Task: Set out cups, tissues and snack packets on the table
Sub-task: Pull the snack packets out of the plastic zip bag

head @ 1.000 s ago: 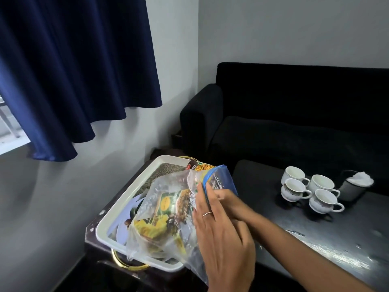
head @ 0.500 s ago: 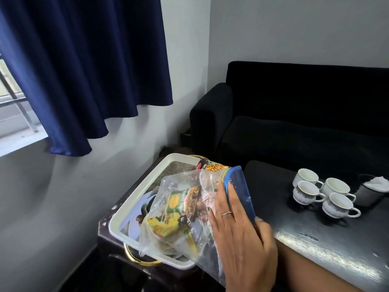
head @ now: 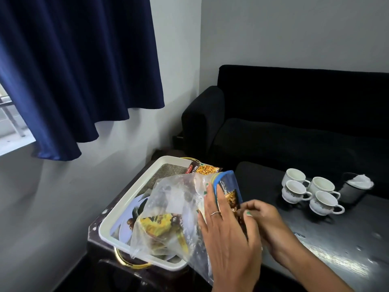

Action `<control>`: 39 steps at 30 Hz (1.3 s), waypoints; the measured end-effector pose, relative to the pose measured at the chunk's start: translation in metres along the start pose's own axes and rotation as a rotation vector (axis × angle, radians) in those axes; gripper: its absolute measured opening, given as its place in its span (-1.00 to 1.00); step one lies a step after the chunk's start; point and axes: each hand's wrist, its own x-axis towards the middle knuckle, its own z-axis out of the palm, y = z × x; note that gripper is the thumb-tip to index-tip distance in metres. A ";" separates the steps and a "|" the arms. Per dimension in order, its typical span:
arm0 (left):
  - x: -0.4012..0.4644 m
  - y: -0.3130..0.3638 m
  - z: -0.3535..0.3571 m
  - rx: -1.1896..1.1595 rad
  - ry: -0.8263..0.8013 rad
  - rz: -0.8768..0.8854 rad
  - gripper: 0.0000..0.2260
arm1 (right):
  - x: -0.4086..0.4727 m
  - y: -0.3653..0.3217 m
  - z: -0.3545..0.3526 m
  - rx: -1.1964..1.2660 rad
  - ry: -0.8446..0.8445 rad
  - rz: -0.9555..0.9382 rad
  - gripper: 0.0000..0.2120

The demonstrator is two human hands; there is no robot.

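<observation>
A clear plastic bag point(head: 176, 199) of snack packets stands tilted over the white tray point(head: 130, 199). A yellow packet point(head: 160, 224) shows through the bag. A blue snack packet point(head: 228, 186) sticks out of the bag's top. My left hand point(head: 227, 234) lies with straight fingers against the bag and the blue packet; its thumb is hidden. My right hand point(head: 260, 218) pinches the blue packet's right edge with curled fingers. Several white cups point(head: 323, 202) stand grouped on the dark table point(head: 326, 256), beside a dark holder with white tissues point(head: 357, 181).
A red and orange snack packet point(head: 203, 168) lies at the tray's far end. The tray rests on a dark side table point(head: 99, 234) against the wall. A black sofa point(head: 294, 127) stands behind the table. A blue curtain point(head: 80, 70) hangs at the left.
My right hand, hidden behind the left half a second ago, has come out to the right and pinches the blue packet. The bag and my left hand have stayed over the tray.
</observation>
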 end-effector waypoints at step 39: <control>0.024 -0.009 -0.013 -0.676 -0.198 -0.277 -0.64 | -0.039 0.015 -0.057 0.525 -0.120 -0.113 -0.63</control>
